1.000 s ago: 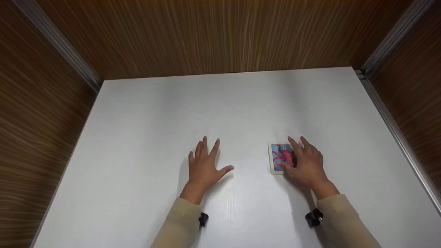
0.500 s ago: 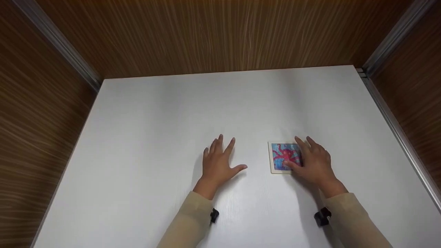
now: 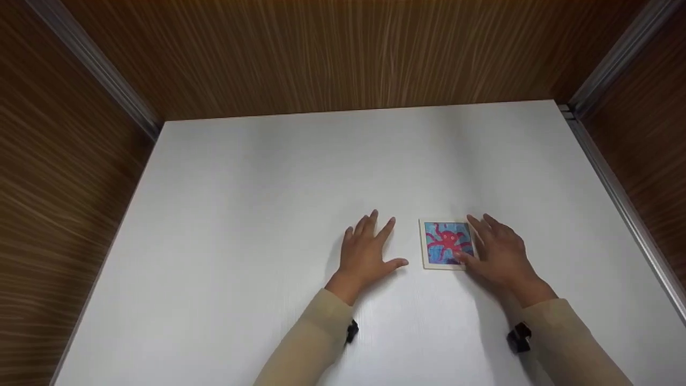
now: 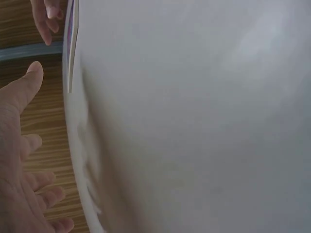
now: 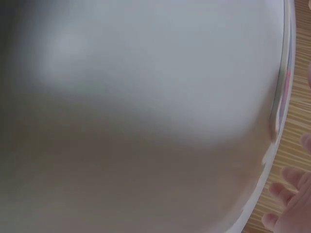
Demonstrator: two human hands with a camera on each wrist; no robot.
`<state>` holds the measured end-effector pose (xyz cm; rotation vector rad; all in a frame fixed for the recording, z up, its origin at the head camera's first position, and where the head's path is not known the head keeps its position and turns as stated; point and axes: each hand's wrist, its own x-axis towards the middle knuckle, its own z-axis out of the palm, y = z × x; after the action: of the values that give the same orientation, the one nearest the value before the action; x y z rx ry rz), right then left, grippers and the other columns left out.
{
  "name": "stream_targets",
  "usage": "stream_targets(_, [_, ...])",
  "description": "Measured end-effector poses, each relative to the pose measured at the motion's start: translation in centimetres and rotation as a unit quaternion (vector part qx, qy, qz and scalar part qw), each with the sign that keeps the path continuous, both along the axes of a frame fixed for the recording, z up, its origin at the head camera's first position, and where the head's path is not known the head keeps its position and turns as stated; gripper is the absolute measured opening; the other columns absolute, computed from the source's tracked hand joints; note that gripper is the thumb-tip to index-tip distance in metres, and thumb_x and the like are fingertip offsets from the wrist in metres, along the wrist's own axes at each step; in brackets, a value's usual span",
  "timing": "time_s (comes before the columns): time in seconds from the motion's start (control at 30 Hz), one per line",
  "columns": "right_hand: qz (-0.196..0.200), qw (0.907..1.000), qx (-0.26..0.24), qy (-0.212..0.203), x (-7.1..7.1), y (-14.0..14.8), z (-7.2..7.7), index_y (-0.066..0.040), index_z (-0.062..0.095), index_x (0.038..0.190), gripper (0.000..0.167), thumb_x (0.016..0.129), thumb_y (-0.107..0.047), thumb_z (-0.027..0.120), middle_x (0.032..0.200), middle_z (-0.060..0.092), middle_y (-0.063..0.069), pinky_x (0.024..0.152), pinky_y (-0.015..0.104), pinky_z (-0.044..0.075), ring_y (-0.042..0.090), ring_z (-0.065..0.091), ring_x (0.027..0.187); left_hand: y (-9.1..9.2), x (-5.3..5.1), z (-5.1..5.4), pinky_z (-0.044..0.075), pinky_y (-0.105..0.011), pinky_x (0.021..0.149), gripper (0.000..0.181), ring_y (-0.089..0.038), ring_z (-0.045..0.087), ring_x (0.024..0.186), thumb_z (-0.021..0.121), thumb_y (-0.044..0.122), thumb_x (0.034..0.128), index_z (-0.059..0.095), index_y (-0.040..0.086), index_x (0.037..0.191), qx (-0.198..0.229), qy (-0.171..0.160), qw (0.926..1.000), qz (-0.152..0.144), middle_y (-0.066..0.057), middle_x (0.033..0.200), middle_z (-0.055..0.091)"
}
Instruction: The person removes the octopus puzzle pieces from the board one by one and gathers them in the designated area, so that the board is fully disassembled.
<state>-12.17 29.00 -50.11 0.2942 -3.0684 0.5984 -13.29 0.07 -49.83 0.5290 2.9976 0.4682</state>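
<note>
A square, pale-edged picture tile with a pink octopus on blue lies flat on the white table, right of the middle. My left hand is to its left, apart from it, fingers spread and thumb pointing toward the tile. Over the tile's right edge hovers my right hand, its thumb and fingers covering part of that side; it does not grip the tile. The left wrist view shows the tile nearly edge-on, beyond the left thumb. From the right wrist, the tile also appears as a thin slab.
Brown wood-grain panels rise behind the table and at both sides. Metal rails run along the corners and the right edge. A small black device is worn at the right wrist, and another at the left.
My left hand has slid right, closer to the tile. The right hand has shifted right as well, uncovering more of the octopus picture. The tile has stayed about where it was.
</note>
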Motion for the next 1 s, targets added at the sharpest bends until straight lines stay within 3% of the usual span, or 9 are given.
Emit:
stream_targets(0.4, [0.038, 0.9991, -0.014, -0.01, 0.0, 1.8, -0.5, -0.01, 0.035, 0.146, 0.078, 0.084, -0.046, 0.068, 0.145, 0.032, 0.025, 0.098, 0.068, 0.021, 0.049, 0.029, 0.129, 2.3, -0.4, -0.6, 0.022, -0.043, 0.11, 0.083, -0.021, 0.021, 0.141, 0.057, 0.067, 0.0818, 0.029, 0.031, 0.15, -0.027, -0.007, 0.999, -0.036, -0.004, 0.156, 0.023])
stream_targets(0.63, [0.05, 0.9978, -0.011, -0.043, 0.2, 2.6, -0.3, -0.014, 0.033, 0.148, 0.078, 0.086, -0.049, 0.065, 0.148, 0.03, 0.022, 0.099, 0.068, 0.024, 0.048, 0.027, 0.132, 3.4, -0.5, -0.7, 0.023, -0.042, 0.11, 0.079, -0.019, 0.022, 0.141, 0.056, 0.065, 0.0835, 0.031, 0.03, 0.15, -0.034, 0.003, 0.9971, -0.069, -0.001, 0.155, 0.025])
stream_targets(1.0, [0.089, 0.9941, -0.01, -0.061, 0.4, 3.8, -0.6, -0.012, 0.036, 0.148, 0.07, 0.092, -0.048, 0.058, 0.149, 0.03, 0.015, 0.099, 0.062, 0.031, 0.041, 0.026, 0.135, 4.3, -0.4, -0.9, 0.018, -0.038, 0.112, 0.078, -0.015, 0.018, 0.142, 0.058, 0.061, 0.085, 0.031, 0.028, 0.15, -0.037, -0.019, 0.9948, -0.093, 0.004, 0.155, 0.024])
